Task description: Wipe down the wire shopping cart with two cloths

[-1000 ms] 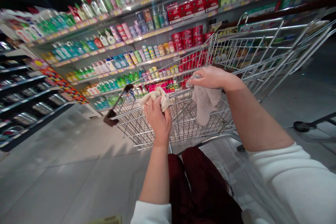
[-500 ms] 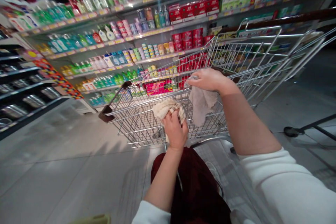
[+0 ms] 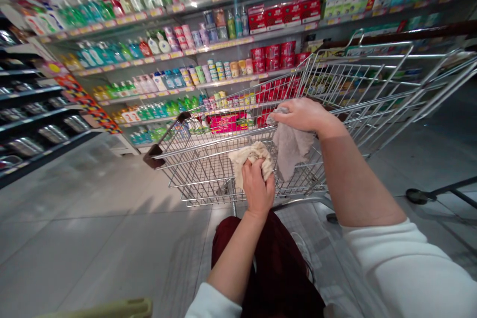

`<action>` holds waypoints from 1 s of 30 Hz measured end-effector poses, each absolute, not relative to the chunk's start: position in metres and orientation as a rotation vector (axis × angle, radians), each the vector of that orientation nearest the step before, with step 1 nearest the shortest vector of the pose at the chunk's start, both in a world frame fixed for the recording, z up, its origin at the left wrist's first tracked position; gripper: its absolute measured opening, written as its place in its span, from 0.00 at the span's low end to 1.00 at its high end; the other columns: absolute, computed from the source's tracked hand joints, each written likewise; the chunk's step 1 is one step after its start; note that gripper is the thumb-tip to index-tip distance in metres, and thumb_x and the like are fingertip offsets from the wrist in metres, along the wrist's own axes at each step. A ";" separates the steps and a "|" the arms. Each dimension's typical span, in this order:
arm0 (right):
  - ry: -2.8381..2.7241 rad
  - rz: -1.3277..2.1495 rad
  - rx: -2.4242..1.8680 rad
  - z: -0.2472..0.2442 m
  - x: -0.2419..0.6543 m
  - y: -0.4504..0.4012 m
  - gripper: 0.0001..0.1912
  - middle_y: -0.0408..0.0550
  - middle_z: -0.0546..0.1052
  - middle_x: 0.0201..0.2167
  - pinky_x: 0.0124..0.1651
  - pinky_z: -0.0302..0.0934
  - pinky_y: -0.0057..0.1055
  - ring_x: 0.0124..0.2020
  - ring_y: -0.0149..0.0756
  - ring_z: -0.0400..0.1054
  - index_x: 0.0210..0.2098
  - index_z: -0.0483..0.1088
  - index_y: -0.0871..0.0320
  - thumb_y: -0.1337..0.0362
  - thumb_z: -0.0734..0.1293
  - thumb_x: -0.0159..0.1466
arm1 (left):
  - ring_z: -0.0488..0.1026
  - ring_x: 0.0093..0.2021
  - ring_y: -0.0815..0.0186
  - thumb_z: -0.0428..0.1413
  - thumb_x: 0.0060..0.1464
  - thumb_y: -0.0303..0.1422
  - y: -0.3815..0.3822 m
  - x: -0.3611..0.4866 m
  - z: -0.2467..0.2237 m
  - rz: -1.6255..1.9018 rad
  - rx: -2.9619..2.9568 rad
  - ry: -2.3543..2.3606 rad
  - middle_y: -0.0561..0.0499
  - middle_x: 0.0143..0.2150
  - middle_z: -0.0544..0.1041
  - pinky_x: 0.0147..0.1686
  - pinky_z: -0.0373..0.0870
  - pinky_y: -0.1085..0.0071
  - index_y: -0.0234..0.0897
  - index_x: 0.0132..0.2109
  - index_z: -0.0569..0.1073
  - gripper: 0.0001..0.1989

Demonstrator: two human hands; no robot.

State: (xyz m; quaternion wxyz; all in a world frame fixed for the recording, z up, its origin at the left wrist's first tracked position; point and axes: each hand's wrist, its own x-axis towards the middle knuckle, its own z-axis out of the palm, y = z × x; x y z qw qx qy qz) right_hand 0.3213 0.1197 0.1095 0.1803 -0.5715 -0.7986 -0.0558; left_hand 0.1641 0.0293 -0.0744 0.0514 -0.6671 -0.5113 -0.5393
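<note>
Below right hand [image 3: 301, 115] fingers, pinched together: grey cloth [image 3: 292, 146] hangs across wire shopping cart rail [image 3: 219, 140] | under left hand [image 3: 257, 189] fingers, curled closed: beige cloth [image 3: 250, 160] bunched in their grip, near the other cloth

Cream cloth [image 3: 251, 164]: plain, unpatterned. Greyish-beige cloth [image 3: 292, 151]: plain, unpatterned. Shopping cart [image 3: 208, 179]: silver wire, dark brown corner trim. Sleeve [image 3: 406, 268]: white. Trousers [image 3: 276, 268]: dark maroon. Floor tiles [image 3: 112, 243]: pale grey. Shelf stock: red tubs [image 3: 270, 57], magenta box [image 3: 223, 123], green and blue bottles [image 3: 97, 53]. Shelf-edge price strips [image 3: 171, 54]: yellow. Display strip [image 3: 87, 104]: red, yellow and dark multicoloured blocks.
</note>
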 end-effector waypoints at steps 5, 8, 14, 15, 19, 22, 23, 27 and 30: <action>-2.250 -0.149 -1.626 0.111 0.321 0.118 0.24 0.50 0.80 0.42 0.42 0.63 0.38 0.44 0.47 0.73 0.40 0.77 0.51 0.44 0.57 0.63 | 0.63 0.57 0.53 0.54 0.52 0.25 0.028 0.165 -0.077 -1.653 -2.044 -1.633 0.39 0.54 0.66 0.56 0.64 0.55 0.36 0.54 0.69 0.21; -2.248 -0.164 -1.629 0.110 0.321 0.118 0.24 0.50 0.81 0.42 0.41 0.63 0.38 0.44 0.47 0.73 0.41 0.77 0.51 0.43 0.57 0.64 | 0.63 0.58 0.54 0.53 0.53 0.25 0.030 0.161 -0.079 -1.714 -1.986 -1.646 0.39 0.54 0.64 0.58 0.63 0.55 0.35 0.53 0.69 0.19; -2.244 -0.202 -1.606 0.107 0.323 0.121 0.24 0.49 0.81 0.41 0.41 0.64 0.37 0.43 0.45 0.73 0.42 0.77 0.50 0.42 0.58 0.63 | 0.59 0.62 0.53 0.54 0.52 0.25 0.036 0.165 -0.068 -1.682 -2.006 -1.682 0.37 0.59 0.60 0.60 0.61 0.55 0.37 0.57 0.66 0.24; -2.241 -0.203 -1.611 0.107 0.323 0.121 0.24 0.49 0.81 0.41 0.41 0.64 0.37 0.43 0.45 0.73 0.41 0.77 0.50 0.42 0.58 0.63 | 0.57 0.64 0.52 0.55 0.51 0.25 0.037 0.166 -0.069 -1.647 -2.028 -1.700 0.37 0.61 0.58 0.60 0.60 0.55 0.37 0.57 0.66 0.24; -2.240 -0.200 -1.648 0.108 0.322 0.121 0.25 0.50 0.81 0.40 0.41 0.64 0.38 0.42 0.46 0.74 0.42 0.78 0.51 0.43 0.58 0.63 | 0.60 0.61 0.51 0.55 0.51 0.26 0.039 0.162 -0.077 -1.479 -2.102 -1.838 0.38 0.57 0.60 0.56 0.64 0.56 0.37 0.53 0.68 0.21; -2.240 -0.214 -1.650 0.107 0.323 0.123 0.26 0.51 0.81 0.41 0.42 0.64 0.39 0.43 0.47 0.74 0.44 0.78 0.51 0.42 0.58 0.63 | 0.66 0.51 0.54 0.54 0.52 0.27 0.041 0.153 -0.086 -1.353 -2.106 -1.983 0.42 0.49 0.64 0.51 0.67 0.57 0.38 0.49 0.68 0.15; -2.241 -0.220 -1.650 0.107 0.323 0.124 0.26 0.50 0.81 0.41 0.42 0.64 0.39 0.43 0.47 0.74 0.45 0.78 0.51 0.42 0.58 0.63 | 0.67 0.49 0.55 0.54 0.52 0.27 0.042 0.150 -0.089 -1.313 -2.105 -2.015 0.43 0.47 0.64 0.50 0.67 0.58 0.38 0.48 0.68 0.14; -2.249 -0.228 -1.648 0.106 0.324 0.126 0.27 0.49 0.81 0.41 0.43 0.64 0.38 0.44 0.46 0.74 0.46 0.77 0.50 0.42 0.57 0.63 | 0.66 0.48 0.56 0.53 0.52 0.27 0.045 0.144 -0.092 -1.212 -2.121 -2.066 0.44 0.45 0.65 0.50 0.66 0.59 0.38 0.45 0.68 0.11; -2.234 -0.214 -1.641 0.106 0.323 0.124 0.26 0.50 0.81 0.42 0.44 0.64 0.38 0.44 0.46 0.73 0.46 0.77 0.51 0.42 0.58 0.63 | 0.66 0.48 0.56 0.52 0.52 0.27 0.045 0.144 -0.089 -1.218 -2.125 -2.084 0.44 0.45 0.65 0.50 0.66 0.60 0.38 0.44 0.68 0.11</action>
